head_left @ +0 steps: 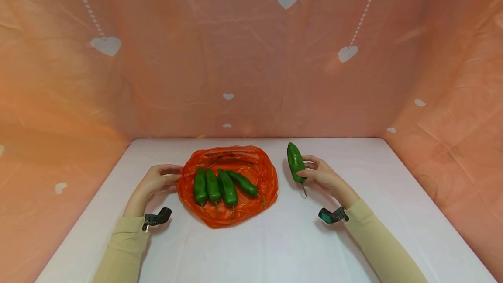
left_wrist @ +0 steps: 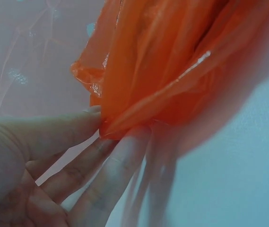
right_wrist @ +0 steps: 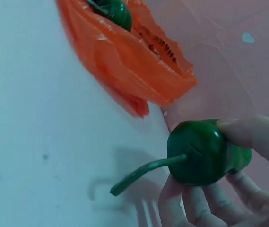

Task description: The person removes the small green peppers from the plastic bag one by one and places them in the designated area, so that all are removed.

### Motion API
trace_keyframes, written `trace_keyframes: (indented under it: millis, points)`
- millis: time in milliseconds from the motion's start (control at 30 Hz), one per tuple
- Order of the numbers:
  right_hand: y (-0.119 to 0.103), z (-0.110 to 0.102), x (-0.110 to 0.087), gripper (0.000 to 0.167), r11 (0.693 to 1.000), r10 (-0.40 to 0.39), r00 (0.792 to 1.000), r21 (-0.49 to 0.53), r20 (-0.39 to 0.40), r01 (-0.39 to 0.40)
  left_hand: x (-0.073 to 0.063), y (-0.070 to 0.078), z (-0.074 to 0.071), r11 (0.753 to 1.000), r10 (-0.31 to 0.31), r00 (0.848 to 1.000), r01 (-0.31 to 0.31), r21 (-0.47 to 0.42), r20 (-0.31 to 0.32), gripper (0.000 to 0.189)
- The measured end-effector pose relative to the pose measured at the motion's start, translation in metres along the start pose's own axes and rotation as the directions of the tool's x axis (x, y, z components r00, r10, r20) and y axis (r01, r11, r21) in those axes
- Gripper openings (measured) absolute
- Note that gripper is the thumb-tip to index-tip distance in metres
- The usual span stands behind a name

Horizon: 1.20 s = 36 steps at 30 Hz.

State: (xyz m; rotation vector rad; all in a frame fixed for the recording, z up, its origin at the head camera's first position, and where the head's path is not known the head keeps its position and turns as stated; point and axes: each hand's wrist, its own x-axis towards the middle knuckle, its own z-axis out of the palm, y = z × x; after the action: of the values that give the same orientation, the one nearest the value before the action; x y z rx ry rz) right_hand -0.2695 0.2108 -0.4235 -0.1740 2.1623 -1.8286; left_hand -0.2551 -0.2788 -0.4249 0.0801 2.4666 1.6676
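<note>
An orange-red plastic bag (head_left: pixel 251 160) lies spread out on the white table, with several green peppers (head_left: pixel 227 189) side by side on it, stems toward the front. At the bag's left edge, my left hand (head_left: pixel 157 180) pinches the rim between thumb and fingers; the left wrist view shows the gathered plastic (left_wrist: pixel 139 90) at the fingertips. To the right of the bag, my right hand (head_left: pixel 324 176) holds another green pepper (head_left: pixel 295 160) by its stem end, tip pointing up and away. In the right wrist view that pepper's stem (right_wrist: pixel 148 172) points left, above its shadow.
White cloth covers the table (head_left: pixel 251 257). Orange-pink curtains (head_left: pixel 251 56) with white hearts stand at the back and both sides. Each wrist carries a small black device, one on the left (head_left: pixel 158 217) and one on the right (head_left: pixel 333 215).
</note>
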Motion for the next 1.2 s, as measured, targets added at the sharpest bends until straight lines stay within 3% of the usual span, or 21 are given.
trace_keyframes:
  millis: [567,767,1200]
  points:
    - [0.009,-0.004,0.000,0.065,0.998,0.066,0.998,0.010,0.005,-0.066,-0.002,-0.003,0.000,1.000,-0.010,1.000,0.010,-0.025,-0.003,0.044]
    - [0.007,-0.004,0.003,0.068,0.996,0.090,0.996,-0.029,-0.004,-0.090,-0.003,-0.003,-0.001,1.000,-0.012,1.000,0.012,0.000,-0.012,0.044]
    - [0.004,0.002,0.014,0.056,0.984,0.124,0.990,-0.119,-0.067,-0.131,-0.002,0.001,0.001,0.999,-0.037,0.999,0.036,-0.030,-0.015,0.044]
